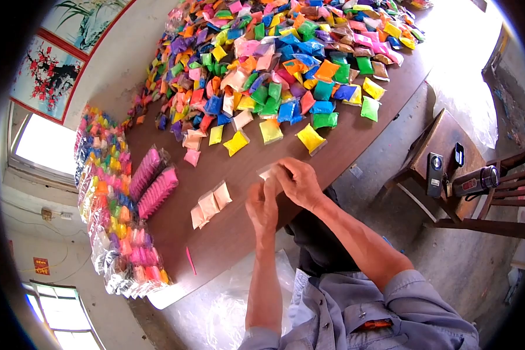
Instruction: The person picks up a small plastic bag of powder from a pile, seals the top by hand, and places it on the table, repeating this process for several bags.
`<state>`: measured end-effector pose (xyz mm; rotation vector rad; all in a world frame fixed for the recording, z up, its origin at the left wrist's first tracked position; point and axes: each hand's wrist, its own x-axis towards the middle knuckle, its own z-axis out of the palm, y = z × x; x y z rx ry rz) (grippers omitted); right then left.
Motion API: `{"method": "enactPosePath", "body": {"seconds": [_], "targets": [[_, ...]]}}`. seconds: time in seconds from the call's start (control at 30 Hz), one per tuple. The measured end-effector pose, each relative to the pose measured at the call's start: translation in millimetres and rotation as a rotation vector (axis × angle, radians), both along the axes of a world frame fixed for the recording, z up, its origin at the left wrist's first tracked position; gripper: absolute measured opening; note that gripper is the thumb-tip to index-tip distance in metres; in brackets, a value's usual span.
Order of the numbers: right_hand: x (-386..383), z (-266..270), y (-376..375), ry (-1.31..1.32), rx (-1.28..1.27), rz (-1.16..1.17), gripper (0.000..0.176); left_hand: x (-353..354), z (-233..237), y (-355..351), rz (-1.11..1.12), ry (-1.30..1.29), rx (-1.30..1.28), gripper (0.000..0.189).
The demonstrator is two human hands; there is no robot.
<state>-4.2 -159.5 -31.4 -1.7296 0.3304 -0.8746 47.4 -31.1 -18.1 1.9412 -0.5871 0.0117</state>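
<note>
Handling step: left hand and right hand clamp fingers on a small pale-peach plastic packet; next move likely calls for easing one grip.

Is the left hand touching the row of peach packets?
Apart: the head view shows bare brown tabletop between the left hand and the row of peach packets.

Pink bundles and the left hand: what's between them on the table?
In the head view, a row of peach packets lies between the pink bundles and the left hand.
</note>
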Motion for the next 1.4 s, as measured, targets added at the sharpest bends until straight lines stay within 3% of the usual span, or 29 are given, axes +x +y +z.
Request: {"method": "enactPosePath", "body": {"seconds": [0.3,0.7,0.87,1.1,1.3,1.4], "targets": [[-0.6,5.4,5.9,0.008,-0.061,0.034,0.023,0.9,-9.3,4.5,0.113,-0.064,-0.005,0.030],[0.8,2.1,1.3,0.034,-0.010,0.024,0.027,-2.6,-0.1,2.6,0.040,-0.031,0.037,0.023],[-0.8,7.6,1.5,0.158,0.002,0.102,0.036,0.8,-10.9,6.6,0.112,0.029,0.003,0.031],[-0.7,4.8,0.7,0.134,0.030,0.061,0.030,4.3,-12.0,0.9,0.038,-0.070,-0.047,0.031],[0.2,3.8,0.3,0.119,0.006,0.068,0.029,5.0,-13.2,8.0,0.029,0.063,0.027,0.033],[0.2,5.2,1.8,0.093,0.011,0.066,0.026,5.7,-11.3,10.0,0.043,-0.001,0.057,0.035]]}}
